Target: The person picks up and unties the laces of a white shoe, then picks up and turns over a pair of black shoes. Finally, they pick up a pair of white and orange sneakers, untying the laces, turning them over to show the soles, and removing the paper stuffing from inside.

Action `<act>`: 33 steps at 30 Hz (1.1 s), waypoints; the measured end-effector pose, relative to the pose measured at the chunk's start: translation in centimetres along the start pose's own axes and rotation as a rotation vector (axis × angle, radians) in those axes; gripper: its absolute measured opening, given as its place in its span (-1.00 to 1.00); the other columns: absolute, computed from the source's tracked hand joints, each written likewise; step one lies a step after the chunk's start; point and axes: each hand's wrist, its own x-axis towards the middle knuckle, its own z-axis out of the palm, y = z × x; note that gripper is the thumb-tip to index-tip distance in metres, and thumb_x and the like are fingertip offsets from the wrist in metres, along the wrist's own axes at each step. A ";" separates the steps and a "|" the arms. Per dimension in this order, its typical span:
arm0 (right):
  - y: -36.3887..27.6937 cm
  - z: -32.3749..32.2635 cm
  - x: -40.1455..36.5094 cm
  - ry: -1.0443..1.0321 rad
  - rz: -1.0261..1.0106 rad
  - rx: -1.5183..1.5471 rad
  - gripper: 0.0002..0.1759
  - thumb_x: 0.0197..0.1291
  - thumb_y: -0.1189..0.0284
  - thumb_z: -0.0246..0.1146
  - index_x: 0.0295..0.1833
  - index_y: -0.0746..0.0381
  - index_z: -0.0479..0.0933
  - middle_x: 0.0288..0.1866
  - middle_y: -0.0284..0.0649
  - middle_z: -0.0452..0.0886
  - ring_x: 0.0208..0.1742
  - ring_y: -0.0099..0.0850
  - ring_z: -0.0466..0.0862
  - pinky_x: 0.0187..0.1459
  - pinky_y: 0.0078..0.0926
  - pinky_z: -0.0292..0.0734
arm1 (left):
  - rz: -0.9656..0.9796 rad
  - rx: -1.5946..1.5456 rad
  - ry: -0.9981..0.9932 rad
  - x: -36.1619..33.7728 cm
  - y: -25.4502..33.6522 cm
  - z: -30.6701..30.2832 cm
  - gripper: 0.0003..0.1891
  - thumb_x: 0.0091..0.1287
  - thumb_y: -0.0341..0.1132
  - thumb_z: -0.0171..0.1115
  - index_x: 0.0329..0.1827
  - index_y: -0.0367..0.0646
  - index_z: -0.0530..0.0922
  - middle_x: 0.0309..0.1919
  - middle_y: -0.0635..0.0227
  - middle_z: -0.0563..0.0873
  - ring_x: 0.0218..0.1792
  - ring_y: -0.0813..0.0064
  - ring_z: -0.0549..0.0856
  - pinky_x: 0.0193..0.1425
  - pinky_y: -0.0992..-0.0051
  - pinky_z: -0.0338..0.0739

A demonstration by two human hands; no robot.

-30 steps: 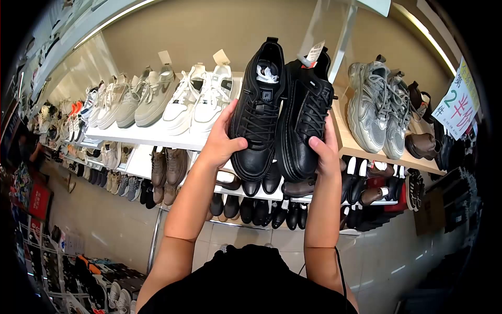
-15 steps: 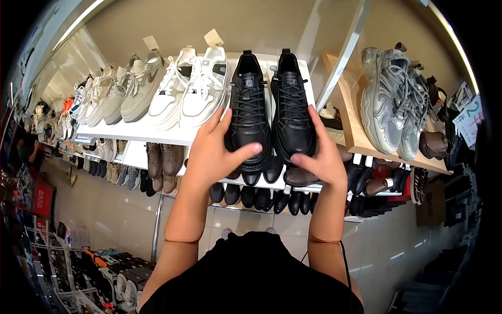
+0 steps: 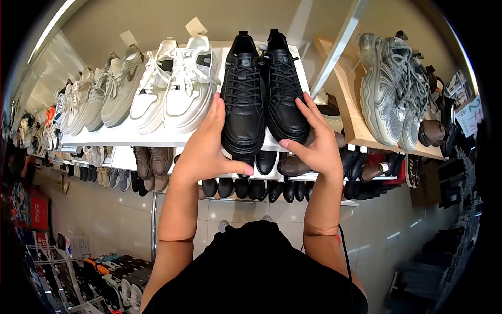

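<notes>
Side by side on the white shelf (image 3: 112,133) stand a left black lace-up sneaker (image 3: 243,104) and a right black lace-up sneaker (image 3: 286,94), toes toward me. My left hand (image 3: 206,152) is open beside the left sneaker, its fingers along the outer side and its thumb stretched out below the toe. At the right sneaker's outer side is my right hand (image 3: 319,144), fingers spread and thumb by the toe. Whether either hand presses on the leather is hard to tell. White sneakers (image 3: 189,99) with a tag behind them stand to the left.
Grey running shoes (image 3: 387,94) rest on a wooden shelf (image 3: 358,123) at right, past a metal post (image 3: 340,44). Beige sneakers (image 3: 119,91) continue the row leftward. Lower shelves hold brown boots (image 3: 159,162) and several dark shoes. Another shoe rack (image 3: 63,277) stands at lower left.
The black sneakers are now closer together. My left thumb has moved off the left sneaker's toe to below it. The whole view has shifted, with the shelf higher and further left.
</notes>
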 end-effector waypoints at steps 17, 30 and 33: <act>-0.3 3.5 -0.7 0.197 0.019 -0.409 -0.05 0.11 -0.01 0.54 0.53 0.25 0.44 0.61 0.12 0.36 0.59 0.09 0.39 0.52 -0.11 0.34 | -0.041 0.112 0.339 1.1 -0.5 2.5 -0.26 0.18 -0.17 0.63 0.39 -0.34 0.56 0.46 -0.05 0.56 0.46 -0.05 0.56 0.49 0.21 0.48; 3.2 13.9 -33.2 0.426 0.647 0.164 -0.37 0.18 0.49 0.49 0.38 0.30 0.51 0.30 -0.03 0.62 0.03 -0.30 0.75 0.04 -0.36 0.70 | -0.520 -0.671 -0.227 -29.3 -6.3 21.8 -0.71 0.33 -0.40 0.45 0.05 -0.32 0.68 0.00 0.17 0.75 -0.10 0.38 0.78 -0.02 0.46 0.67; 3.8 15.8 -39.1 0.092 0.780 0.105 -0.45 0.24 0.37 0.45 0.32 0.28 0.56 0.25 -0.10 0.64 0.00 -0.30 0.77 -0.03 -0.39 0.71 | -0.874 -0.503 -0.426 -41.0 -9.3 25.9 -0.64 0.33 -0.25 0.45 0.08 -0.30 0.71 -0.23 0.21 0.82 -0.22 0.37 0.82 -0.07 0.42 0.70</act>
